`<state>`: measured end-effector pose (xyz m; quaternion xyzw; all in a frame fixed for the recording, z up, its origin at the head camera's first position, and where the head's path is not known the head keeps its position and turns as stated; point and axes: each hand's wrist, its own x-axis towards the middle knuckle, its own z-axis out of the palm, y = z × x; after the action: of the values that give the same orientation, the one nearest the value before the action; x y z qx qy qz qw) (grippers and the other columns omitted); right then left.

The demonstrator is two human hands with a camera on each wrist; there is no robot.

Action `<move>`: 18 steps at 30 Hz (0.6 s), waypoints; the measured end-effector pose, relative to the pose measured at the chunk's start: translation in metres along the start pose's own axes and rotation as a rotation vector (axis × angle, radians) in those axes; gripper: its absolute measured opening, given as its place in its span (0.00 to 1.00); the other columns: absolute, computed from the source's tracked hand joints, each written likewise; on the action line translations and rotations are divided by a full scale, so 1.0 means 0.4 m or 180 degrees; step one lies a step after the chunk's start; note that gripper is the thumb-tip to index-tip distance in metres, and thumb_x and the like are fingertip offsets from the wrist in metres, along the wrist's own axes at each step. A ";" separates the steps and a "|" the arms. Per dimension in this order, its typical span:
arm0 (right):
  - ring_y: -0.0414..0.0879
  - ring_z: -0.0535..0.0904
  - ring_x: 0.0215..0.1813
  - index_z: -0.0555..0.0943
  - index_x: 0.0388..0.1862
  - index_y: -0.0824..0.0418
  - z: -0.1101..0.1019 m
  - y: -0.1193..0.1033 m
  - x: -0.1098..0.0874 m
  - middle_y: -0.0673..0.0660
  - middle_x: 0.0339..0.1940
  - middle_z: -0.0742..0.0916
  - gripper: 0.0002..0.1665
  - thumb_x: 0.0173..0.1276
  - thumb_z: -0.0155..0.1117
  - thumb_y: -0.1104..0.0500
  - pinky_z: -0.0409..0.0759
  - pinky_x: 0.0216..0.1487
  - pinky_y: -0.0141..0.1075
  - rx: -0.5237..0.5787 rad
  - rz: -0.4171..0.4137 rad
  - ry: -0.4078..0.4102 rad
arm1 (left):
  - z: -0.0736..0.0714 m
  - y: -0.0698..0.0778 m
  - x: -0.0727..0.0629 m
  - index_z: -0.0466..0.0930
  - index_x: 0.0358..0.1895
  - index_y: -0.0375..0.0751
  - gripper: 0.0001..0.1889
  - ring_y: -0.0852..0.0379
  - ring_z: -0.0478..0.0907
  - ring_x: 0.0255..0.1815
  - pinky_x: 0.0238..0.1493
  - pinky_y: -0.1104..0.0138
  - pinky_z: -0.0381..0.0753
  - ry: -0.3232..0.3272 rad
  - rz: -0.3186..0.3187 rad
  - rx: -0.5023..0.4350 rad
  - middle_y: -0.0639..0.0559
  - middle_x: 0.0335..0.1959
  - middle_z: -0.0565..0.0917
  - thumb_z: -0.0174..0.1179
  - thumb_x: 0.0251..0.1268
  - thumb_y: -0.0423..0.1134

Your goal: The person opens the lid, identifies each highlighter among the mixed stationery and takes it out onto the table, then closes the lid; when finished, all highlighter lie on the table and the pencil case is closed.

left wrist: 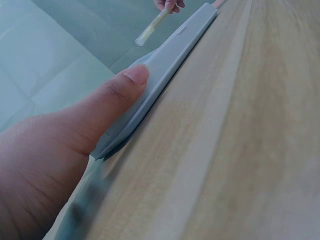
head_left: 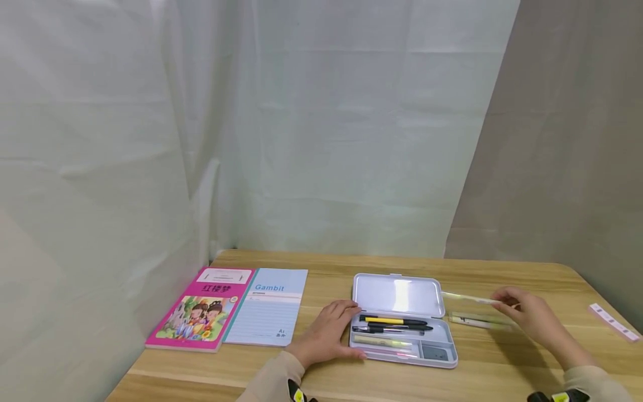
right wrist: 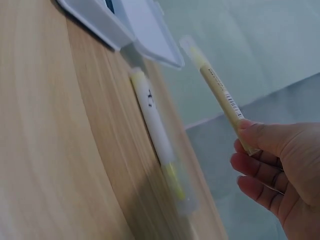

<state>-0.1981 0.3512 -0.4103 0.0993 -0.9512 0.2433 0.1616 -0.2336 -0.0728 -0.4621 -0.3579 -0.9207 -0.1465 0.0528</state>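
Observation:
An open pale pencil case (head_left: 377, 293) lies on the table, its lid tipped back. My left hand (head_left: 326, 332) grips its left end, with the thumb (left wrist: 115, 97) against the front wall. Inside are a yellow-and-black pen (head_left: 387, 320), black pens (head_left: 377, 329), a cream-coloured marker (head_left: 379, 341) and a dark block (head_left: 434, 353) in the small compartment. To the right of the case, my right hand (head_left: 532, 315) pinches a yellow highlighter (right wrist: 220, 90) by one end, above the table. Below it, a white highlighter (right wrist: 155, 120) with yellow ends lies on the wood.
At the left lie a pink book (head_left: 173, 324) and a light blue notebook (head_left: 271, 318), side by side. A white-and-pink strip (head_left: 614, 322) is near the table's right edge. Pale curtains (head_left: 351, 139) hang behind the wooden table (head_left: 321, 259).

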 end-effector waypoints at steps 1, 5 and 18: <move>0.21 0.71 0.31 0.82 0.35 0.60 0.000 0.004 -0.001 0.51 0.31 0.86 0.04 0.65 0.65 0.59 0.78 0.30 0.28 -0.0007 -0.0003 0.0004 | 0.000 0.000 0.000 0.64 0.70 0.49 0.50 0.54 0.62 0.71 0.74 0.56 0.63 -0.0005 -0.0008 -0.0004 0.55 0.70 0.66 0.54 0.47 0.78; 0.21 0.71 0.31 0.81 0.33 0.60 0.002 0.022 -0.001 0.50 0.30 0.86 0.03 0.63 0.66 0.61 0.78 0.29 0.27 -0.0040 -0.0022 0.0025 | 0.000 0.000 0.001 0.63 0.70 0.50 0.50 0.54 0.61 0.71 0.74 0.56 0.62 -0.0055 -0.0053 -0.0039 0.56 0.70 0.65 0.53 0.47 0.79; 0.24 0.71 0.30 0.81 0.35 0.60 0.018 0.073 -0.005 0.50 0.32 0.85 0.05 0.64 0.66 0.59 0.75 0.30 0.27 -0.0024 0.0165 -0.0259 | 0.003 -0.003 0.002 0.63 0.71 0.51 0.51 0.54 0.61 0.71 0.74 0.56 0.62 -0.0063 -0.0047 -0.0011 0.56 0.71 0.65 0.52 0.46 0.80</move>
<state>-0.2061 0.3733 -0.4294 0.0838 -0.9602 0.2395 0.1168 -0.2350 -0.0727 -0.4634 -0.3525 -0.9235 -0.1450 0.0420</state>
